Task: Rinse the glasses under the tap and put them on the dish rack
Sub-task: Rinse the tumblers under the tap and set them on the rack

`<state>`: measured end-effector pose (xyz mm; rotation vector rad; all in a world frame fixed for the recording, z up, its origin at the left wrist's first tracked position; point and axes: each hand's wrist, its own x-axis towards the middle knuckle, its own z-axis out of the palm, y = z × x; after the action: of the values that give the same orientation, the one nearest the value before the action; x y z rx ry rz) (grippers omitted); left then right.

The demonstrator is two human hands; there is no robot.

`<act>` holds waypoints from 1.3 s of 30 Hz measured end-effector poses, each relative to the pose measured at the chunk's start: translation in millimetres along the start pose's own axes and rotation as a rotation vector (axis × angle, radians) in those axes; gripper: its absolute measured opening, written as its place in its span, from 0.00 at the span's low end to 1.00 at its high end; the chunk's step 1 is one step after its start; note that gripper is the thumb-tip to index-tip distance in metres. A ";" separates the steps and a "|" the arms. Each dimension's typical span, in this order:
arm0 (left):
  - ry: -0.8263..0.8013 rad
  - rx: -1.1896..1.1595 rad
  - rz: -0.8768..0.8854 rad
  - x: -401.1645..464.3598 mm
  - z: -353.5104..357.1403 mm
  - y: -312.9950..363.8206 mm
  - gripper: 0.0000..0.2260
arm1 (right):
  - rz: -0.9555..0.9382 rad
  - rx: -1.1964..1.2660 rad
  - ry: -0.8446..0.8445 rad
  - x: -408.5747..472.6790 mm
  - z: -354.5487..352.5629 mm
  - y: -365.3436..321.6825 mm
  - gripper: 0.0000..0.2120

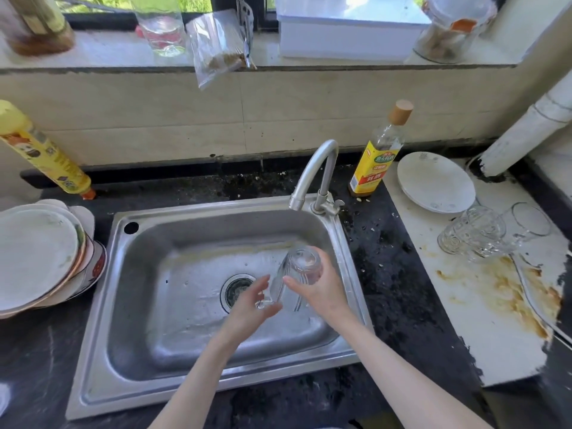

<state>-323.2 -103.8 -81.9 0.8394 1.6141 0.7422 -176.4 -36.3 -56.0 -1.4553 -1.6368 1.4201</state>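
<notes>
2 hands [247,305] [322,289] grip 1 glass [297,274] over sink [154,243]; 3 glasses [473,233] right.

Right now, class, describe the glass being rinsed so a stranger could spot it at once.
Start at the stainless steel sink. Over its right half, below the curved metal tap, both hands hold a clear ribbed drinking glass, tilted base-up. Unlike the clear glasses on the right-hand white board, it is in hand.
</notes>
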 end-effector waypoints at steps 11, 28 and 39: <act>-0.038 0.567 0.510 -43.5 54.6 49.1 0.42 | -0.077 0.091 0.203 -86.7 -69.6 -22.6 0.26; -0.920 1.071 1.258 -300.8 293.6 11.8 0.41 | 0.213 0.166 1.135 -531.9 -165.6 77.7 0.30; -1.328 1.127 1.648 -472.2 473.2 -23.0 0.33 | 0.433 0.191 1.677 -777.4 -195.6 129.0 0.32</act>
<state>200.4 -494.0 63.6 2.7203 -0.3579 -0.0366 264.9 -704.4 78.5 -1.9474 -0.1179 0.1007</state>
